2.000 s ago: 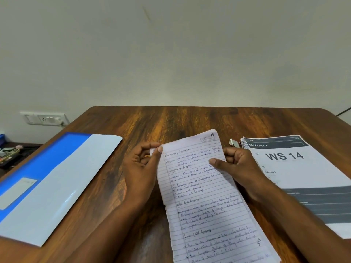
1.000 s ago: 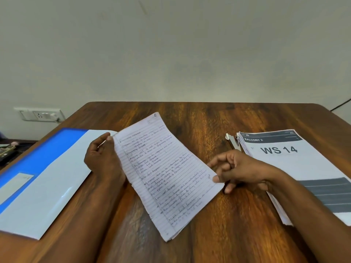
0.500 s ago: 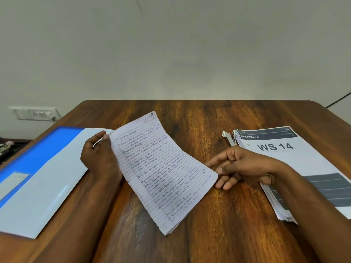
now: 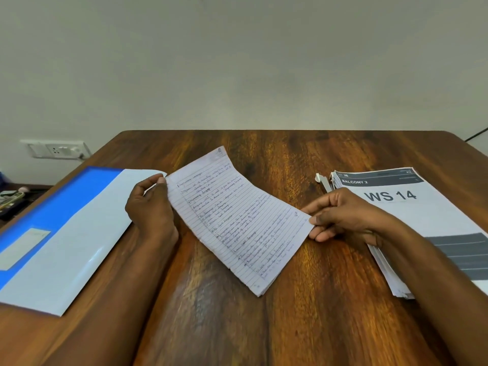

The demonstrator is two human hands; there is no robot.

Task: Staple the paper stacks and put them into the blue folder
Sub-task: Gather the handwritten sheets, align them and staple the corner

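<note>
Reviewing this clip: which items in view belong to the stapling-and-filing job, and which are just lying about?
Part of the job:
- handwritten paper stack, held by left hand and right hand
- blue folder
- printed WS 14 stack
- white object beside it, possibly the stapler

Lying about:
- wall socket
- clutter left of the table

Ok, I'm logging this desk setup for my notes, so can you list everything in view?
handwritten paper stack: one, white lined, table centre, held at both ends
blue folder: one, blue with pale flap, table left
printed stack: one, white and grey, marked WS 14, table right
stapler: one, pale, mostly hidden, just left of the printed stack
table: one, brown wood
wall socket: one, white, left wall
left hand: grips the stack's far left corner
right hand: pinches the stack's right edge
</note>
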